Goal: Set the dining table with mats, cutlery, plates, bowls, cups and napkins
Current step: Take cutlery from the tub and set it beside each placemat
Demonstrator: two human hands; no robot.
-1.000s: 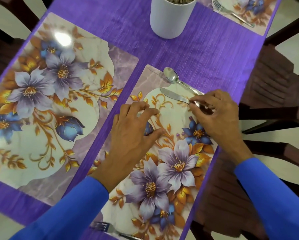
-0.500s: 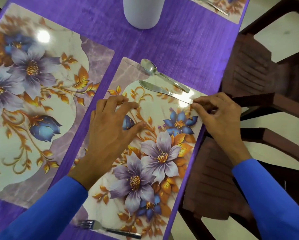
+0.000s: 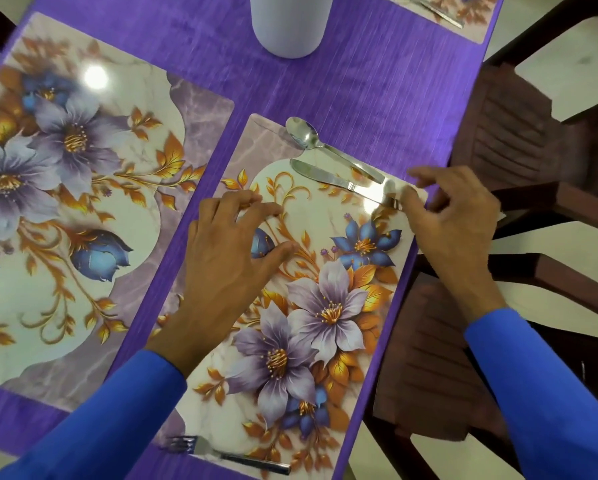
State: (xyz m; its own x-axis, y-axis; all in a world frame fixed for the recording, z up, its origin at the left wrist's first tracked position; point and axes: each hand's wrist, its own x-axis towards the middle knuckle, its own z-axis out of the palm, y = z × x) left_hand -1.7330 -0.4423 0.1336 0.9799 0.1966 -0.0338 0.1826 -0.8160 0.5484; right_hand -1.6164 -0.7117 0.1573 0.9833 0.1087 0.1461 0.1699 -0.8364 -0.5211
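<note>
Purple tablecloth [image 3: 377, 81] over the table, seen from above. Central floral mat [image 3: 311, 306] lies angled, long axis running from 7 to 1 o'clock. Left hand [image 3: 228, 261] rests on the mat's middle left, fingers spread and lightly bent, fingertips pressing the mat surface, grasping nothing. Right hand [image 3: 453, 223] at 3 o'clock over the mat's far right corner; thumb and forefinger sit at the handle end of the knife [image 3: 342, 183], but whether they pinch it or merely touch it cannot be told, the fingers being blurred. Knife lies flat on the mat toward 1 o'clock, blade tip pointing to 10 o'clock. Spoon [image 3: 325, 147] just beyond it, roughly parallel, bowl at the mat's upper edge, not touching the knife. Fork [image 3: 231, 455] lies across the mat's near end at 6 o'clock. Second floral mat [image 3: 65, 202] at 9 o'clock. White cylindrical container [image 3: 290, 26] at 12 o'clock. Dark wooden chairs [image 3: 519, 140] at 3 o'clock. Blue sleeves [image 3: 546, 393] on both arms.
</note>
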